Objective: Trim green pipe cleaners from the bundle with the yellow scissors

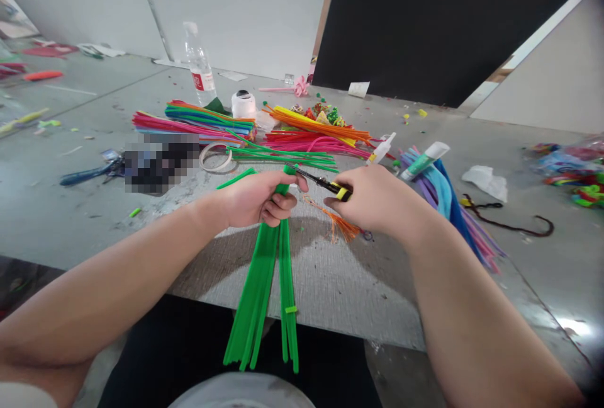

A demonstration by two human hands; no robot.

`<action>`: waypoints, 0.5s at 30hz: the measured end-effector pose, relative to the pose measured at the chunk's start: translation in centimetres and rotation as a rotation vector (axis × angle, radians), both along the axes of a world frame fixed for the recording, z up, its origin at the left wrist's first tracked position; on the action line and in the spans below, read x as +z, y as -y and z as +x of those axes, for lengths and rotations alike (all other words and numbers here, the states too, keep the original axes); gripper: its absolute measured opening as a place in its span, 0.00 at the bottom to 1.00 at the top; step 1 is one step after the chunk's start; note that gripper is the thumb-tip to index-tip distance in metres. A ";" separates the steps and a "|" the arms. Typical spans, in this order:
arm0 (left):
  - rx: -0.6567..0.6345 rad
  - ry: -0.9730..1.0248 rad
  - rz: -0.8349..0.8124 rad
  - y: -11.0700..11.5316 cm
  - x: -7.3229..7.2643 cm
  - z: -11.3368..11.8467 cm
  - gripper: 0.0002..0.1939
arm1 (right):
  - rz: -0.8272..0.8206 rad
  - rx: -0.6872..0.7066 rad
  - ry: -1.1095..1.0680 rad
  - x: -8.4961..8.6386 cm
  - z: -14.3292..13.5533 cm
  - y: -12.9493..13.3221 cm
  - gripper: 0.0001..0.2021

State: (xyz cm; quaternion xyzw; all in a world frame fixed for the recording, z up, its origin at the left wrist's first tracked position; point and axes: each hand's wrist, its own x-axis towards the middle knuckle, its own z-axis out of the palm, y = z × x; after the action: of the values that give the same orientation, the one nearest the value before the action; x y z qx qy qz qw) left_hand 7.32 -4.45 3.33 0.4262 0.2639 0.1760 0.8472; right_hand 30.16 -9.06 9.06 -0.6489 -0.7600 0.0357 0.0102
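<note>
At the left of the table (325,288) lies a tool with blue handles (85,175), and nearer the hands a white ring (202,159) lies flat. Next comes the left hand (264,200), with a bundle of green pipe cleaners (261,269) running through its grip. A short top end stands just above the thumb and index finger; the long ends hang below the fist, split into a wide group on the left and a narrow one on the right, and reach past the table's near edge. The left fingers are curled and clamped around the bundle, the thumb pressing near its top. A small yellow-green piece (290,310) shows against the narrow group.

Just to the right, the dark tip of the pliers (323,182) meets the top of the bundle; whether the tip is closed on it I cannot tell. Their black-and-yellow handle lies inside the right hand (372,197), whose fingers are wrapped around it, partly hidden by the back of the hand. Below the pliers, an orange tassel (345,229) lies on the table. Farther right, a glue tube (425,161) rests by blue and purple fuzzy sticks (446,197).
</note>
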 end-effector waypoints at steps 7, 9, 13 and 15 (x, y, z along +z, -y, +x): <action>0.015 -0.013 0.017 0.0 0.0 0.0 0.07 | 0.018 0.000 0.010 -0.2 -0.2 0.1 0.13; 0.021 -0.009 0.013 0.0 0.1 0.0 0.07 | 0.017 -0.005 0.022 -0.2 -0.3 0.1 0.13; 0.031 -0.014 0.002 0.0 0.0 0.0 0.06 | 0.022 -0.041 0.043 -0.2 -0.5 0.1 0.11; 0.033 -0.020 -0.006 0.0 0.0 0.0 0.06 | 0.031 -0.045 0.051 -0.2 -0.5 0.2 0.10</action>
State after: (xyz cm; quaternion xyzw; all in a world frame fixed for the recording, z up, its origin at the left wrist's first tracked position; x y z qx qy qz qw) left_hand 7.29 -4.42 3.36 0.4208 0.2800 0.1848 0.8429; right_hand 29.65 -9.22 8.89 -0.6664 -0.7456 0.0074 0.0017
